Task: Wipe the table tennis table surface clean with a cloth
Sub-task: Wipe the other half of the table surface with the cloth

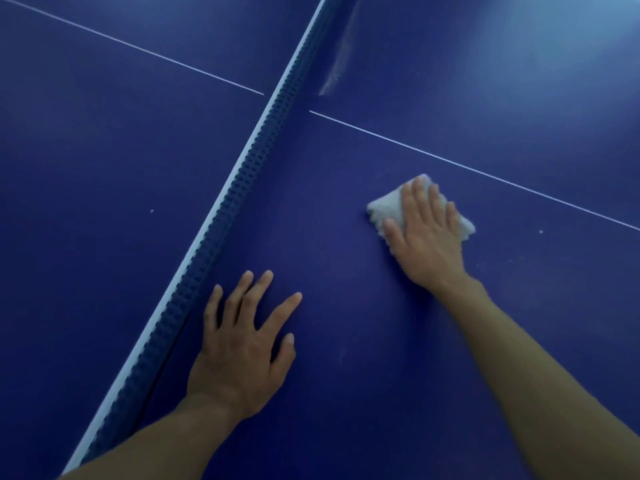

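White fluffy cloth point(382, 211) lies flat on the blue bench point(346, 358), right of centre in the frame. Right hand point(427, 240) lies on top of it, palm down. The fingers point(420, 195) are straight and slightly spread, pressing the cloth rather than curling round it. Cloth edges stick out on the hand's left side, past the fingertips and on the right side; the middle of it is hidden under the palm.

Left hand point(242, 337) is at lower centre, flat on bare bench, fingers spread and straight, holding nothing. It is well apart from the cloth, just beside the net point(242, 188).

The net runs diagonally from lower left to top centre, dark blue mesh with a white top band, splitting the bench into two halves. A thin white line point(485, 171) crosses both halves, passing just above the cloth in the frame. A few pale specks point(540, 232) sit on the surface right of the cloth, another one left of the net. Soft light glare point(554, 46) in the upper right corner. Both forearms are bare. Nothing of the room shows beyond the bench.
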